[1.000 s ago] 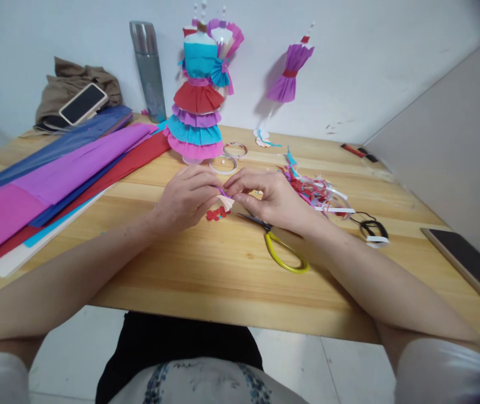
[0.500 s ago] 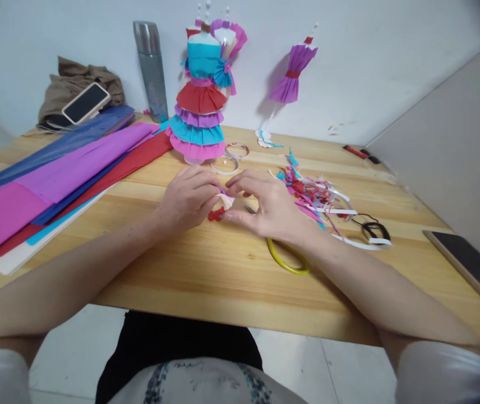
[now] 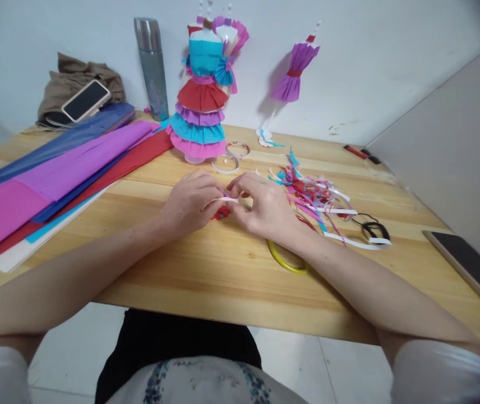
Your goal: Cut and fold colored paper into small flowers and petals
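Observation:
My left hand (image 3: pixel 193 202) and my right hand (image 3: pixel 261 205) meet over the middle of the table. Between their fingertips they pinch a small pale crepe paper piece (image 3: pixel 224 199) with a bit of purple along its far edge. Just beneath it a ruffled red paper bit (image 3: pixel 222 213) shows, partly hidden by my fingers; I cannot tell whether it is joined to the pale piece. Close behind my hands lie two rolls of tape (image 3: pixel 225 164). A yellow-handled tool, seemingly scissors (image 3: pixel 284 264), lies partly under my right wrist.
Folded crepe paper sheets (image 3: pixel 75 160) cover the left side. At the back stand a flask (image 3: pixel 151 70), a tiered paper dress on a form (image 3: pixel 201 101) and a purple dress (image 3: pixel 292 73). Paper scraps (image 3: pixel 307 188) lie right, with a tablet-like device (image 3: pixel 467 264) at the edge.
The pale paper has turned from a hanging fan shape to a narrow strip stretched between my fingertips. My hands have drawn slightly closer, and the red bit is more covered.

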Action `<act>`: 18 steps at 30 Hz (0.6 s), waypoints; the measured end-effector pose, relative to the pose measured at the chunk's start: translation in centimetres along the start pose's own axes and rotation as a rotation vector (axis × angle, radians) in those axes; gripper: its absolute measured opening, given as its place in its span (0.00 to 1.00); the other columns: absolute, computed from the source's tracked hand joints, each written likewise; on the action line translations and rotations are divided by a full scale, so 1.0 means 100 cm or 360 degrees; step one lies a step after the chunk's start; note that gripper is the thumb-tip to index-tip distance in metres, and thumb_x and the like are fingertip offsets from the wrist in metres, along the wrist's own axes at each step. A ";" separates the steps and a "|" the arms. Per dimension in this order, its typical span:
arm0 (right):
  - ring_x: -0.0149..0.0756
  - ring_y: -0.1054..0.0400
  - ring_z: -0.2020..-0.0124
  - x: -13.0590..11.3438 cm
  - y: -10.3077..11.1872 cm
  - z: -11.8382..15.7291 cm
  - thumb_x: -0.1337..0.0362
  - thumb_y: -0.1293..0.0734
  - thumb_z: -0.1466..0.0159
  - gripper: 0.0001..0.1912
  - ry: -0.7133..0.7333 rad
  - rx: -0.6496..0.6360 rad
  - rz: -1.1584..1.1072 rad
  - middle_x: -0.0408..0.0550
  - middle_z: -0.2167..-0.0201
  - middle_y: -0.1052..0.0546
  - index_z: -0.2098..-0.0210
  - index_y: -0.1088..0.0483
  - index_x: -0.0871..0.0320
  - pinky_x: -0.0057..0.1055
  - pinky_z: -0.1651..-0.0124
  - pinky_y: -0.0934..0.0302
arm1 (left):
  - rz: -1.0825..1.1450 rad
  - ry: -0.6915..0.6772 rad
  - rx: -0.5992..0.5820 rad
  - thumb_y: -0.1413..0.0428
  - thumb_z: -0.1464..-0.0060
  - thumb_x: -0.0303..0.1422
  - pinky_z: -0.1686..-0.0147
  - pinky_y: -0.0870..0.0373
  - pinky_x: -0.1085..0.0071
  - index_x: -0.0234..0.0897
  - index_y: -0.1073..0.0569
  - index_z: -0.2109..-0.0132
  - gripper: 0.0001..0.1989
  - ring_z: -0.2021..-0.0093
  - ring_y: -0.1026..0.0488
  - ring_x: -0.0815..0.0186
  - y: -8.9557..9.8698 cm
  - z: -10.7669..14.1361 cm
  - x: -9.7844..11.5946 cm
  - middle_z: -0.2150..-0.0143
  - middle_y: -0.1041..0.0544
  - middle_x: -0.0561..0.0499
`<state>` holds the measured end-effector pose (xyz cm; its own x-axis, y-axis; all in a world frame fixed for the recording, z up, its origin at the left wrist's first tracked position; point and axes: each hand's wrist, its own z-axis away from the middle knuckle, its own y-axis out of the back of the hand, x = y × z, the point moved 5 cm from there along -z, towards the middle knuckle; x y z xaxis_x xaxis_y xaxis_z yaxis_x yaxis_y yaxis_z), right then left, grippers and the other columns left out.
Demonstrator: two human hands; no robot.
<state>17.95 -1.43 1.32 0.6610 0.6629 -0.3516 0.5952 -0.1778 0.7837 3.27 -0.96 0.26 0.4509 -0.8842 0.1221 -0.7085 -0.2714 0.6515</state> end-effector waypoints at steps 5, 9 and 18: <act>0.41 0.28 0.64 0.004 -0.001 -0.002 0.69 0.35 0.42 0.05 0.0061 -0.0004 -0.0102 0.49 0.67 0.23 0.70 0.36 0.54 0.37 0.61 0.36 | 0.0029 0.0053 0.0022 0.44 0.36 0.34 0.59 0.29 0.66 0.39 0.25 0.66 0.09 0.63 0.26 0.66 -0.001 0.000 -0.002 0.64 0.20 0.53; 0.41 0.28 0.64 0.008 -0.004 -0.004 0.70 0.35 0.42 0.05 0.0100 -0.0039 -0.0151 0.49 0.67 0.23 0.70 0.36 0.54 0.37 0.60 0.36 | 0.0008 0.0007 0.0075 0.42 0.38 0.34 0.60 0.28 0.65 0.39 0.24 0.66 0.08 0.64 0.25 0.65 -0.001 0.000 -0.003 0.65 0.19 0.52; 0.41 0.27 0.63 0.011 -0.002 -0.005 0.70 0.35 0.42 0.05 0.0111 -0.0059 -0.0103 0.50 0.65 0.23 0.69 0.36 0.54 0.37 0.59 0.35 | 0.0043 0.0038 0.0264 0.38 0.42 0.38 0.59 0.25 0.62 0.39 0.27 0.62 0.08 0.60 0.23 0.62 0.007 -0.002 -0.003 0.61 0.19 0.48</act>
<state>18.35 -0.28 1.03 0.5873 0.7216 -0.3666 0.6175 -0.1067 0.7793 2.75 -0.79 0.81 0.4419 -0.8833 0.1567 -0.7994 -0.3085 0.5156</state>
